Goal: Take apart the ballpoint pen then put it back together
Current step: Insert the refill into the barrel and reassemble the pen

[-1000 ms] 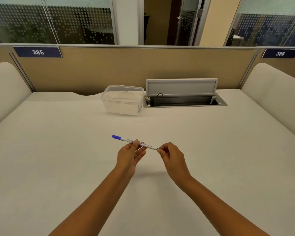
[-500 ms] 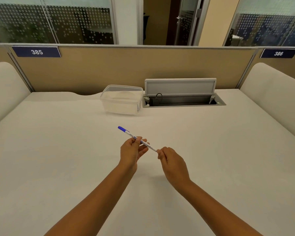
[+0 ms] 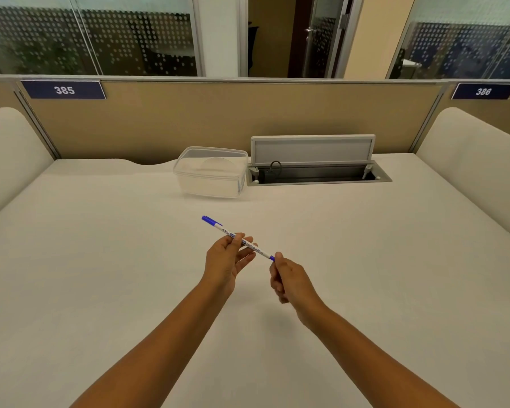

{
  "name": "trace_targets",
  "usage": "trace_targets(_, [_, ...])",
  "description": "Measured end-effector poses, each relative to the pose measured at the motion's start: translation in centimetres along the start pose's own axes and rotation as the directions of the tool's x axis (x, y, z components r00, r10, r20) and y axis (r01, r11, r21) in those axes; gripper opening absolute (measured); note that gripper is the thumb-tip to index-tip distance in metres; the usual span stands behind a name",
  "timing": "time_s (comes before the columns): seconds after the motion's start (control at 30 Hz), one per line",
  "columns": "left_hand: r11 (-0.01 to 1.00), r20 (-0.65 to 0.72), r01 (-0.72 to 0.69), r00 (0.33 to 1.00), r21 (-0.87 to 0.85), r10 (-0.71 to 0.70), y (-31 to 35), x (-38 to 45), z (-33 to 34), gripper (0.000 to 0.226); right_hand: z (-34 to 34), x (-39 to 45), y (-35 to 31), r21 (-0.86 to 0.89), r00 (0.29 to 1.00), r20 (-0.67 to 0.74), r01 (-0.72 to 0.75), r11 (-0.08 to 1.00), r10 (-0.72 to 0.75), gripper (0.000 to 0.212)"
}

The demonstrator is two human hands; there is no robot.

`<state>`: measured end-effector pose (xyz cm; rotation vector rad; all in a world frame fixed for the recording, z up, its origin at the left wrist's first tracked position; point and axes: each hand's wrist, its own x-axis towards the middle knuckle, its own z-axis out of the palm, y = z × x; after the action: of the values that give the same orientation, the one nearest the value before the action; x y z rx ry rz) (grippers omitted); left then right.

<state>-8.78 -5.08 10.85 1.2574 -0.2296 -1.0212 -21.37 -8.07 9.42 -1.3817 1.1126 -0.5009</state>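
A slim white pen (image 3: 255, 248) with a blue cap at its far-left end and a blue near end is held in the air above the white desk (image 3: 100, 260). It slants from upper left down to lower right. My left hand (image 3: 226, 260) pinches the barrel near its middle, thumb on top and fingers spread under it. My right hand (image 3: 289, 279) grips the blue near end between thumb and fingertips, so that tip is mostly hidden.
A clear lidded plastic box (image 3: 211, 172) stands at the back middle of the desk. Right of it, an open cable hatch (image 3: 315, 172) with its lid raised. Tan partition (image 3: 218, 119) behind, padded side panels left and right.
The pen has tilted: its capped end rose and swung away from me. Both hands shifted slightly with it, keeping their grip.
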Motion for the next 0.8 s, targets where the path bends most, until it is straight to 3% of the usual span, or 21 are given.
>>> trace_targets(0.03, [1.0, 0.001, -0.001, 1.0, 0.0, 0.001, 0.0, 0.1, -0.2, 0.019, -0.1, -0.1, -0.5, 0.045, 0.995, 0.035, -0.094, 0.995, 0.092, 0.048])
trace_targets(0.07, [1.0, -0.003, -0.003, 1.0, 0.001, 0.003, -0.1, 0.1, -0.3, 0.02, -0.1, -0.1, -0.6, -0.003, 0.996, 0.03, -0.088, 0.996, 0.088, 0.049])
trace_targets(0.1, [1.0, -0.009, -0.007, 1.0, 0.004, 0.007, -0.1, 0.1, -0.5, 0.021, -0.1, 0.0, -0.4, -0.117, 1.0, -0.012, -0.002, 0.993, 0.001, 0.045])
trace_targets(0.17, [1.0, -0.029, -0.009, 1.0, 0.004, 0.009, -0.1, 0.1, -0.6, 0.024, -0.3, 0.0, 0.5, -0.421, 0.961, -0.085, 0.206, 0.883, -0.264, 0.031])
trace_targets(0.27, [1.0, -0.062, -0.006, 0.998, 0.006, 0.006, 0.1, 0.0, -0.6, 0.025, -0.7, 0.0, 1.2, -0.671, 0.903, -0.053, 0.284, 0.685, -0.426, 0.021])
trace_targets(0.5, [1.0, -0.017, -0.002, 1.0, 0.011, 0.002, -0.5, -0.2, -0.5, 0.022, -0.5, -0.4, 1.3, -0.82, 0.837, -0.005, 0.309, 0.481, -0.547, 0.032])
trace_targets(0.53, [1.0, -0.016, 0.001, 1.0, 0.0, -0.001, -0.6, -0.2, -0.5, 0.02, -0.5, -0.4, 1.2, -0.812, 0.844, -0.006, 0.31, 0.495, -0.537, 0.032])
trace_targets(0.6, [1.0, -0.006, 0.004, 1.0, -0.019, -0.004, -0.6, -0.2, -0.5, 0.014, -0.4, -0.2, 1.0, -0.668, 0.891, -0.044, 0.31, 0.676, -0.452, 0.035])
trace_targets(0.67, [1.0, 0.014, -0.002, 1.0, -0.029, 0.003, -0.6, -0.3, -0.5, 0.011, -0.5, 0.0, 0.0, -0.252, 0.981, -0.067, 0.161, 0.954, -0.183, 0.043])
trace_targets(0.7, [1.0, 0.023, -0.012, 1.0, -0.021, 0.013, -0.6, -0.4, -0.5, 0.011, -0.7, 0.1, -0.6, 0.028, 1.0, -0.003, -0.006, 1.0, 0.006, 0.047])
trace_targets(0.73, [1.0, 0.029, -0.028, 0.999, 0.0, 0.028, -0.5, -0.4, -0.6, 0.011, -0.9, 0.1, -1.1, 0.204, 0.988, 0.081, -0.148, 0.968, 0.134, 0.049])
trace_targets(0.77, [0.999, 0.029, -0.044, 0.999, 0.029, 0.043, -0.5, -0.3, -0.6, 0.011, -1.1, 0.1, -1.3, 0.228, 0.974, 0.124, -0.212, 0.95, 0.187, 0.05])
trace_targets(0.8, [0.997, 0.023, -0.058, 0.998, 0.056, 0.057, -0.4, -0.2, -0.7, 0.011, -1.1, 0.0, -1.2, 0.14, 0.977, 0.108, -0.2, 0.97, 0.186, 0.05])
